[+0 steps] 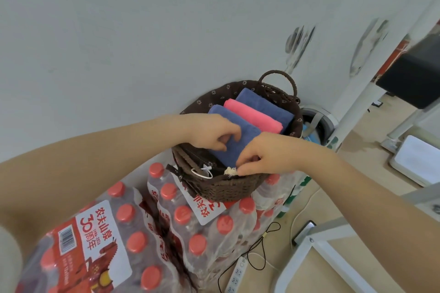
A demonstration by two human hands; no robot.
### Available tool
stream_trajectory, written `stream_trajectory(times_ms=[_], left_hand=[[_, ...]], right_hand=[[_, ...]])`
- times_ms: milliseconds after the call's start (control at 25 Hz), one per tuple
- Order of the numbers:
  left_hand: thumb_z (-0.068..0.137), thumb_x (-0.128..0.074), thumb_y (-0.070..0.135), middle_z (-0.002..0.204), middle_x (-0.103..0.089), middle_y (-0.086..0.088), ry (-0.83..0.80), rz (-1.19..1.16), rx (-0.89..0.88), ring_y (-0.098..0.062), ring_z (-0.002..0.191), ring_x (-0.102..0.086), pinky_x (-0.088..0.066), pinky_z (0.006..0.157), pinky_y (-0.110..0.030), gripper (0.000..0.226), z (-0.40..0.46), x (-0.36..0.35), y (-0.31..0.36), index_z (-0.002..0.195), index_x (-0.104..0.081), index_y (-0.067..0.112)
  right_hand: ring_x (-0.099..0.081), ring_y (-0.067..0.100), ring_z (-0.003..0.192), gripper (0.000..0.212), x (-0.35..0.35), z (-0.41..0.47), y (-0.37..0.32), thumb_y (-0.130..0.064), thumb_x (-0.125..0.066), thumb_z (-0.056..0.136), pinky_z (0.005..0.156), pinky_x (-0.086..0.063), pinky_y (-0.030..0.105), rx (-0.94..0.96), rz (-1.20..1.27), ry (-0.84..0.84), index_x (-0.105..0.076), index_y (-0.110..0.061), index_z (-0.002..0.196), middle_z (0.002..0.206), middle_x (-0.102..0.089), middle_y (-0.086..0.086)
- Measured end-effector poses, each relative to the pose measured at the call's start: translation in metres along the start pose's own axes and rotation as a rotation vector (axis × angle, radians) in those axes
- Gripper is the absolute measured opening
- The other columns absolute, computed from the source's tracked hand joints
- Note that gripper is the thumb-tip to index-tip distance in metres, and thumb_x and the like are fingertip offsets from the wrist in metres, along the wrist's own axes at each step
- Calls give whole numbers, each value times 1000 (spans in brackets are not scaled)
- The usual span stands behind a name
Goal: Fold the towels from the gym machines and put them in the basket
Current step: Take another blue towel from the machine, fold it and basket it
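A dark brown woven basket [221,189] with a floral lining and a loop handle stands on shrink-wrapped packs of water bottles. Three folded towels lie side by side in it: a blue one at the back [266,104], a pink one [252,115] in the middle, and a blue one nearest me [240,144]. My left hand [212,131] rests on the near blue towel's left edge with curled fingers gripping it. My right hand [259,156] pinches the same towel's near right corner at the basket rim, beside a small beige tuft [230,171].
Packs of red-capped water bottles [133,240] fill the lower left. A white power strip [238,273] and black cables lie on the floor. White gym machine frames [316,245] stand at right, a black padded seat [414,78] further back. The wall is right behind the basket.
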State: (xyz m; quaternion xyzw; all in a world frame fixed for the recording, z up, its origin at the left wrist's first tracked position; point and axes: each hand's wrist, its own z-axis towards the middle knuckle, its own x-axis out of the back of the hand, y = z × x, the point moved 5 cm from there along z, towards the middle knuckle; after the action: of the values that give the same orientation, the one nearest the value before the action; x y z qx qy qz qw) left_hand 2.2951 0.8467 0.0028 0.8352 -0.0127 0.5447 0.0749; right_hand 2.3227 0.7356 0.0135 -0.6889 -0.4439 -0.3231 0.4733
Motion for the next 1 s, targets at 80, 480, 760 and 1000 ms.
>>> stream_trajectory(times_ms=[80,480,760,1000], left_hand=[[77,-68,25,133,-46,-6,164,297,-101,-21,107,-49,-40,83,-31,65,2,10,11,135,-39,19],[76,-61,11,139,-42,-27,256,768,-436,-40,123,-49,-47,94,-52,64,27,-7,17,133,-34,19],[80,-38,16,132,-53,-18,306,839,-445,-35,114,-57,-51,87,-44,54,28,-10,19,131,-37,34],[68,-59,20,121,-60,-14,472,510,-442,-37,112,-51,-48,88,-50,40,1,12,56,107,-65,27]], right_hand=[[-35,10,47,45,-3,0,4,-37,-50,93,52,-30,19,-145,-19,-110,-47,-14,55,52,-40,-2],[-55,23,68,18,-2,-40,-4,-1,-48,83,60,-44,30,82,-501,852,-66,-7,82,74,-62,7],[-47,22,77,13,-66,-83,-2,-3,-43,90,69,-42,31,172,-515,1121,-52,-9,96,90,-45,4],[-61,23,74,28,-102,-66,26,-25,-30,99,64,-48,28,91,-269,823,-49,-15,117,92,-65,7]])
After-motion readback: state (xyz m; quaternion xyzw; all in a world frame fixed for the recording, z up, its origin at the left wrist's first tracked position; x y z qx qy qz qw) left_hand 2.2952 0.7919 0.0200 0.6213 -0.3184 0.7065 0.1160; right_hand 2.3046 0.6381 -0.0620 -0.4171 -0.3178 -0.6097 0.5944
